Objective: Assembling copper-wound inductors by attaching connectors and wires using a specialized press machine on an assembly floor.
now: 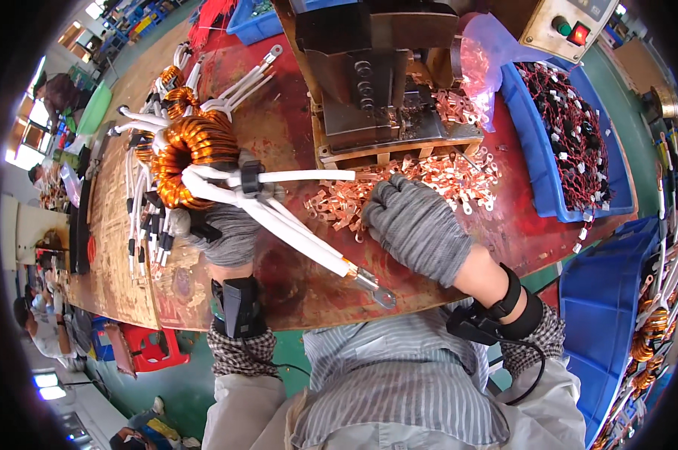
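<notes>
My left hand [230, 232], in a grey knit glove, is closed around a ring-shaped copper-wound coil [175, 161], its fingers partly hidden behind the coil and its leads. White-sleeved leads [297, 234] run from the coil toward the right. One ends in a silver ring terminal [375, 288] near the table's front edge; another points at the copper pile with no terminal visible. My right hand [417, 225], also gloved, rests at the near edge of a heap of loose copper terminals [335, 201]. Its fingers are curled, and whatever they hold is hidden.
A dark metal press [376, 82] stands beyond the heap, with a control box [568, 26] to its right. More finished coils [180, 101] lie at the left. A blue bin [538, 161] holds dark wires with white connectors; another blue bin [605, 300] stands below the table's right edge.
</notes>
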`<state>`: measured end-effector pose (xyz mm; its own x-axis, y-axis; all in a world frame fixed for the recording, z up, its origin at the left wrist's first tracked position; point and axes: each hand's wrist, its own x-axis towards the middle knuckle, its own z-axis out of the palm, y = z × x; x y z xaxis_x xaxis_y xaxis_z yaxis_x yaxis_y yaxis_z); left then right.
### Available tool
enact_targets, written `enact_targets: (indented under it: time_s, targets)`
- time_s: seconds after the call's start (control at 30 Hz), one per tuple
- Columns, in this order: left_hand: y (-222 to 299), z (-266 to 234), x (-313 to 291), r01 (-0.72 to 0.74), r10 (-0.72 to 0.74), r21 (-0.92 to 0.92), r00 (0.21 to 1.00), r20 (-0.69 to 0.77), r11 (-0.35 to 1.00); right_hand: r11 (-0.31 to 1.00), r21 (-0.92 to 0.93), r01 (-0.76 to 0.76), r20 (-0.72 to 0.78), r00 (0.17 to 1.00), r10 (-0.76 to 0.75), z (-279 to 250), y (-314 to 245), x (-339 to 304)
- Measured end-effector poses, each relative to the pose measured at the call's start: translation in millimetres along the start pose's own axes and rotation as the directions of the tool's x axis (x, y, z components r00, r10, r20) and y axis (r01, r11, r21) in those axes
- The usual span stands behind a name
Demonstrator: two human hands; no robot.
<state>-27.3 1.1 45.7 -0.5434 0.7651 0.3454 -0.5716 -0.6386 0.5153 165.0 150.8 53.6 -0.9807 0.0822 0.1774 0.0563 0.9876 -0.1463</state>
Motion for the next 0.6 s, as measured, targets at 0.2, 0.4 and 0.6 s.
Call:
enact_targets:
  time_s: [0.2, 0.4, 0.6]
  targets:
    - [-7.1, -17.9, -10.1, 0.020, -0.005, 0.128, 0.994, -0.113, 0.992, 0.507, 0.858, -0.086, -0.159, 0.893, 0.421, -10.5, 13.4, -14.2]
    - [-17.5, -6.7, -10.6, 0.014, -0.001, 0.066, 0.981, -0.195, 0.998, -0.060, 0.988, -0.141, 0.153, 0.891, 0.427, -16.1, 24.5, -17.9]
    - [-16.1, 4.9, -0.7, 0.061, -0.047, 0.210, 0.997, -0.069, 0.976, -0.013, 0.987, -0.161, 0.154, 0.914, 0.376, -25.6, 32.2, -13.3]
